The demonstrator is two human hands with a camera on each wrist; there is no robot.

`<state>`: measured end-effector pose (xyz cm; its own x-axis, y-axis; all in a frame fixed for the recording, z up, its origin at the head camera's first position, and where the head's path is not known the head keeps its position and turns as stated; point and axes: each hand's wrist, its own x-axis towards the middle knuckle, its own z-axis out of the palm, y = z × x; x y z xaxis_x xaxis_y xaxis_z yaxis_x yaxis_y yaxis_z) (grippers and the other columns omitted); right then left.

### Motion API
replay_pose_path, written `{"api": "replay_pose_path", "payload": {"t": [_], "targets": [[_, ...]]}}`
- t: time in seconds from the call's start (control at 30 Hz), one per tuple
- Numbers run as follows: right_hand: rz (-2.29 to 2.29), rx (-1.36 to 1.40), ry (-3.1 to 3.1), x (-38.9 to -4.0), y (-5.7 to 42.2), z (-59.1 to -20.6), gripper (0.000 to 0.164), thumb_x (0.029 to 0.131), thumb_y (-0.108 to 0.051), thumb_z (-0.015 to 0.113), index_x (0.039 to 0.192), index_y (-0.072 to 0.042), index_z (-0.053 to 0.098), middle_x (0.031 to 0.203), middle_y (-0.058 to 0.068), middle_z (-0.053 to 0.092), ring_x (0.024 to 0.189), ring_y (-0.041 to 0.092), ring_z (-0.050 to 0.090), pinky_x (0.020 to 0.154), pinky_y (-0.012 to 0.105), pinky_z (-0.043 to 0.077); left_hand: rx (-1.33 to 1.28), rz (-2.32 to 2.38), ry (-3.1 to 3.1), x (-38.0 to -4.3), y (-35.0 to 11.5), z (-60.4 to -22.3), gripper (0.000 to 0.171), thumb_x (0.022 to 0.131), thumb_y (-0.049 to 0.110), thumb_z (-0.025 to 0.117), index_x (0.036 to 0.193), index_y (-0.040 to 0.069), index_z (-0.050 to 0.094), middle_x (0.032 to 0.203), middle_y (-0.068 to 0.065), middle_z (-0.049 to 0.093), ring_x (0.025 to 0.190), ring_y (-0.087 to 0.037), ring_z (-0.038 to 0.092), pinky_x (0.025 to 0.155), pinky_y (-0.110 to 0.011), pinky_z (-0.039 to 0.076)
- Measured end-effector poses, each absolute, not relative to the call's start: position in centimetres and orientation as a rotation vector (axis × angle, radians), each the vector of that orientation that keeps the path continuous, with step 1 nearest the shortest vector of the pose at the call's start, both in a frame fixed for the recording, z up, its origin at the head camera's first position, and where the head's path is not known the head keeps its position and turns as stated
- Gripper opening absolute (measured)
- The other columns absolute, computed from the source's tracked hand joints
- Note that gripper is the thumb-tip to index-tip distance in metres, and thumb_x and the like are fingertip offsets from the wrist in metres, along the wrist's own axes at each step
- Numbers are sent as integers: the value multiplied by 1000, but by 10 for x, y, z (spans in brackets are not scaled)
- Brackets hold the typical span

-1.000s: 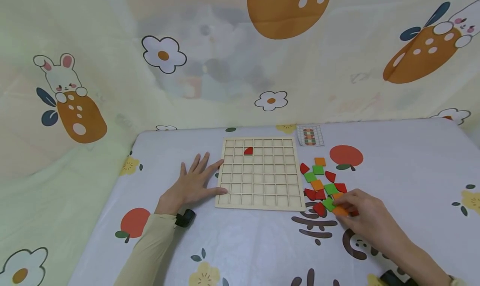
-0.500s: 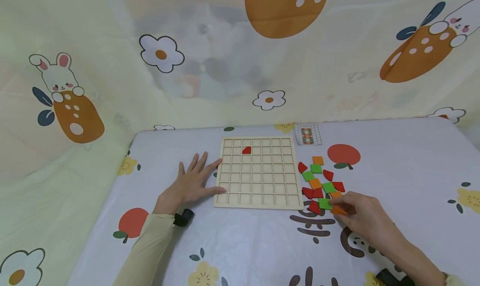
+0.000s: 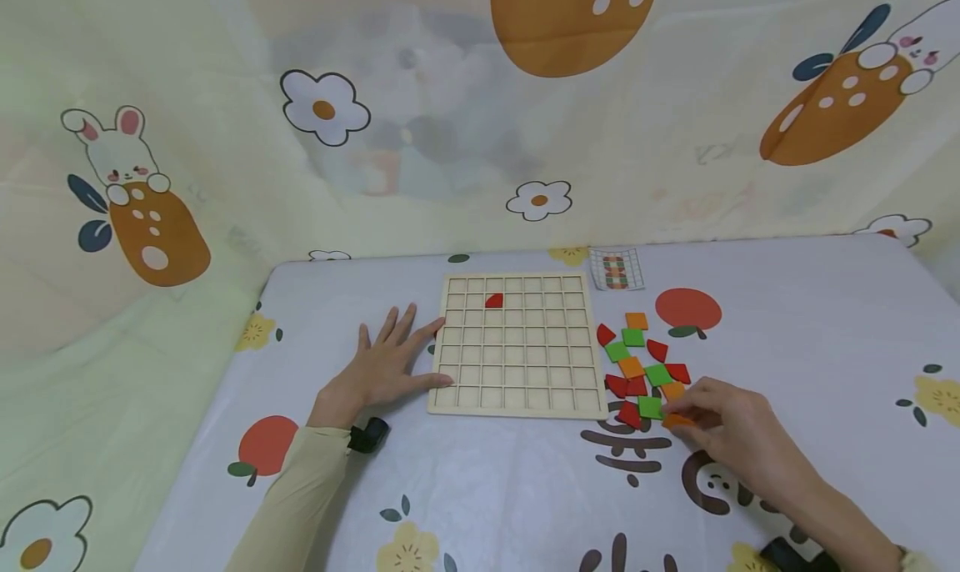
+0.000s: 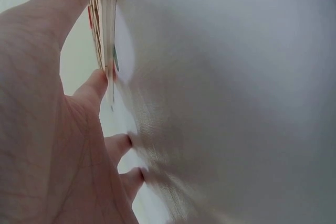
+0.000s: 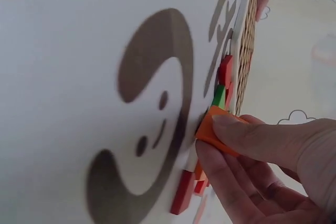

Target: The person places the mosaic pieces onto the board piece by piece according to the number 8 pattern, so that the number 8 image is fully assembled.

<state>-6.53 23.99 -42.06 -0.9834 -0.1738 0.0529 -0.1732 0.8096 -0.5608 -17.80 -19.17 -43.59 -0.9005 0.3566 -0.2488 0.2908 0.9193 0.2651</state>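
A wooden grid board (image 3: 517,347) lies on the table, with one red quarter-round tile (image 3: 494,301) in a cell of its second row. My left hand (image 3: 382,368) is spread at the board's left side, thumb and index finger touching its edge. In the right wrist view, my right hand (image 5: 268,166) pinches an orange square tile (image 5: 218,129) between thumb and fingers, at the near end of the loose tiles. Beside it lie a green tile (image 3: 649,407) and a red tile (image 3: 629,415).
Several more red, green and orange tiles (image 3: 632,367) lie scattered right of the board. A small printed pattern card (image 3: 617,269) is near the table's back edge. The table (image 3: 810,347) wears a printed white cloth, and a patterned curtain (image 3: 435,138) hangs behind.
The right hand has taken the orange tile from among the loose tiles and tilted it up. The nearby green and red tiles shifted slightly left. The left hand stays at the board.
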Motion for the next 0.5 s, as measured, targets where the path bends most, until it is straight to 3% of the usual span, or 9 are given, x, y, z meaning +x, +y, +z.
{"api": "replay_pose_path", "payload": {"t": [0.13, 0.5], "targets": [[-895, -403, 3026, -72, 238, -414, 30, 72, 6, 92, 99, -4, 83, 89, 1, 69, 81, 20, 65, 66, 25, 60, 480, 321, 2788, -179, -192, -436, 95, 91, 76, 58, 168, 33, 24, 175, -16, 3, 160, -42, -2, 117, -78, -2], [-997, -690, 2943, -127, 218, -385, 28, 78, 6, 88, 105, -3, 82, 91, 0, 72, 84, 19, 67, 70, 23, 60, 459, 305, 2772, -178, -191, -435, 95, 90, 76, 59, 168, 34, 24, 176, -15, 2, 160, -42, -4, 117, -78, -3]]}}
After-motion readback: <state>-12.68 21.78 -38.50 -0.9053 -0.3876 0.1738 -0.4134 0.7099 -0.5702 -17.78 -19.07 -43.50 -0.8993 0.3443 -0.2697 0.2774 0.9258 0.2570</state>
